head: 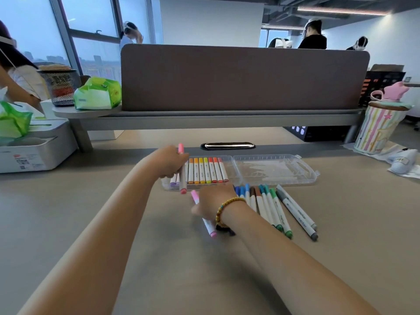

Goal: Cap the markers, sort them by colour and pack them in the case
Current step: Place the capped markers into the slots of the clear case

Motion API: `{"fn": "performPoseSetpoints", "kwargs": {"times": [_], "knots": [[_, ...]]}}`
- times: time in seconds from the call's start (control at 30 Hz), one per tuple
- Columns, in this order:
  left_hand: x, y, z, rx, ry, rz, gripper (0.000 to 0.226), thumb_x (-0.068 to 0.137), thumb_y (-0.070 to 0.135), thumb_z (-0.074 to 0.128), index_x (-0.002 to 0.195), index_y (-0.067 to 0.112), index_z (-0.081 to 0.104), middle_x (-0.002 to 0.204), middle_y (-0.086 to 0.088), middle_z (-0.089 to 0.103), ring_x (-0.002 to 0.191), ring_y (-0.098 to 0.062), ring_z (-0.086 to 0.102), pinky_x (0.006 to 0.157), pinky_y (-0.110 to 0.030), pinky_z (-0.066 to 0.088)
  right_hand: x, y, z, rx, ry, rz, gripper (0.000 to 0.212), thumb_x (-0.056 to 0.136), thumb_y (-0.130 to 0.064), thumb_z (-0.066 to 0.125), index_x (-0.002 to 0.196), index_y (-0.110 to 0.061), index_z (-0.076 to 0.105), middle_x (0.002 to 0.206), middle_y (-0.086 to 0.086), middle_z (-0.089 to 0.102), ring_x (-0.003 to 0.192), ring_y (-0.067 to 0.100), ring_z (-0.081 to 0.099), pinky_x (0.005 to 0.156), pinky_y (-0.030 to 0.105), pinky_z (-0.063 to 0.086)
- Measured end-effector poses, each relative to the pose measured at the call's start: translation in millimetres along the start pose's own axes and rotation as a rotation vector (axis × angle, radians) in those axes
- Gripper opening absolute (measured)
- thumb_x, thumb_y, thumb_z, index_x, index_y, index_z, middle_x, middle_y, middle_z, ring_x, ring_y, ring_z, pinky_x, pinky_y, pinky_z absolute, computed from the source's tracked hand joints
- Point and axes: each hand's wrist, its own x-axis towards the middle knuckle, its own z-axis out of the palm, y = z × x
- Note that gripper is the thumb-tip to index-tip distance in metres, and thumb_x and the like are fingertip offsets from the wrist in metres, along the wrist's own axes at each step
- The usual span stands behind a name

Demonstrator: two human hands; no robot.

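Left hand: we are seeing the left hand (171,163) curling its fingers round a pink marker (181,169), holding it nearly upright over the left end of the case (275,170).
Right hand: the right hand (214,200) is lying low on the desk (91,223) just in front of the case, gripping a second pink marker (205,215) that is slanting out from under the palm; a beaded bracelet (227,209) is circling the wrist.
Case: we are looking at a clear plastic case lying open and flat on the desk, its lid spreading out to the right.
Packed markers: a row of capped markers (205,170) is sitting side by side in the left half of the case, running from purple at the left through orange and yellow to red.
Loose markers: a fan of blue, brown, green and grey markers (272,208) is lying on the desk in front of the case, beside the right hand.
Surroundings: a brown divider panel (244,77) is standing behind the desk, a striped cup (377,130) is sitting at far right, and a white box (34,151) is resting at far left.
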Motion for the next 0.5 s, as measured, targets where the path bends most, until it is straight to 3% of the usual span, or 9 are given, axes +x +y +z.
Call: {"fn": "performPoseSetpoints", "kwargs": {"times": [0.07, 0.13, 0.2, 0.3, 0.5], "knots": [[8.2, 14.0, -5.0, -0.03, 0.018, 0.012, 0.049, 0.101, 0.034, 0.032, 0.066, 0.005, 0.048, 0.057, -0.005, 0.045, 0.046, -0.016, 0.038, 0.046, -0.023, 0.033, 5.8, 14.1, -10.6, 0.238, -0.051, 0.051, 0.03, 0.094, -0.038, 0.043, 0.088, -0.01, 0.053, 0.081, 0.003, 0.049, 0.084, 0.02, 0.054, 0.078, 0.03, 0.041], [16.6, 25.3, -6.9, -0.07, 0.006, 0.014, 0.051, 0.101, 0.037, 0.033, 0.063, 0.006, 0.048, 0.055, -0.004, 0.044, 0.045, -0.015, 0.037, 0.047, -0.022, 0.034, 9.6, 36.8, -22.1, 0.408, -0.03, 0.096, 0.034, 0.096, -0.037, 0.043, 0.076, -0.01, 0.052, 0.07, 0.0, 0.043, 0.062, 0.012, 0.044, 0.06, 0.023, 0.038], [26.3, 36.6, -3.1, -0.11, -0.029, 0.016, 0.052, 0.1, 0.04, 0.034, 0.062, 0.007, 0.048, 0.053, -0.003, 0.043, 0.043, -0.013, 0.036, 0.046, -0.021, 0.032, 11.1, 65.8, -29.6, 0.479, 0.024, 0.132, 0.036, 0.096, -0.035, 0.041, 0.07, -0.013, 0.05, 0.07, 0.0, 0.046, 0.061, 0.011, 0.044, 0.058, 0.022, 0.036], [38.5, 50.3, 10.4, -0.101, -0.058, 0.035, 0.053, 0.099, 0.043, 0.035, 0.061, 0.008, 0.047, 0.053, -0.003, 0.043, 0.044, -0.013, 0.037, 0.046, -0.02, 0.033, 7.3, 99.8, -33.6, 0.544, 0.063, 0.191, 0.033, 0.097, -0.035, 0.039, 0.072, -0.015, 0.049, 0.075, 0.001, 0.046, 0.068, 0.012, 0.044, 0.067, 0.028, 0.035], [73.8, 77.7, 51.9, -0.037, -0.145, 0.056, 0.053, 0.1, 0.042, 0.033, 0.061, 0.008, 0.046, 0.053, -0.005, 0.041, 0.044, -0.015, 0.036, 0.049, -0.024, 0.034, 16.8, 137.4, -28.4, 0.708, 0.111, 0.307, 0.027, 0.097, -0.031, 0.04, 0.084, -0.01, 0.051, 0.07, 0.002, 0.051, 0.057, 0.011, 0.042, 0.052, 0.023, 0.031]]}}
